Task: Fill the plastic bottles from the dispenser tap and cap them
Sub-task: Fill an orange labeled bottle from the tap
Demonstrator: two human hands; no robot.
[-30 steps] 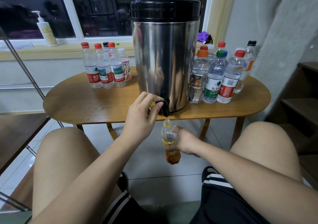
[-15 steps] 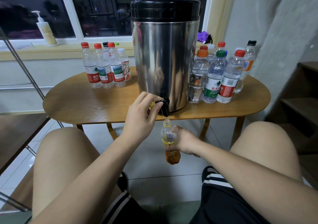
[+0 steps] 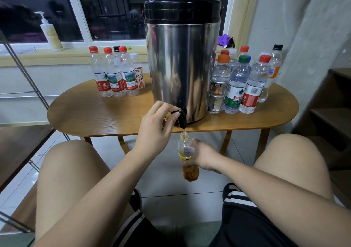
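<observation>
A steel dispenser [image 3: 180, 62] with a black lid stands on the oval wooden table [image 3: 106, 117]. Its black tap [image 3: 182, 117] juts over the front edge. My left hand [image 3: 154, 129] pinches the tap lever, with something yellow tucked in the palm. Below the spout, my right hand [image 3: 202, 156] grips a small uncapped bottle [image 3: 187, 156] with a yellow neck ring, upright under the tap. Amber liquid fills its lower part, and a thin stream runs into its mouth.
Several capped clear bottles [image 3: 115, 74] stand on the table's left, and several more [image 3: 239, 81] crowd the right of the dispenser. A pump bottle [image 3: 50, 33] sits on the windowsill. My bare knees flank the bottle. A metal rack [image 3: 22, 72] stands left, wooden shelves [image 3: 332, 104] right.
</observation>
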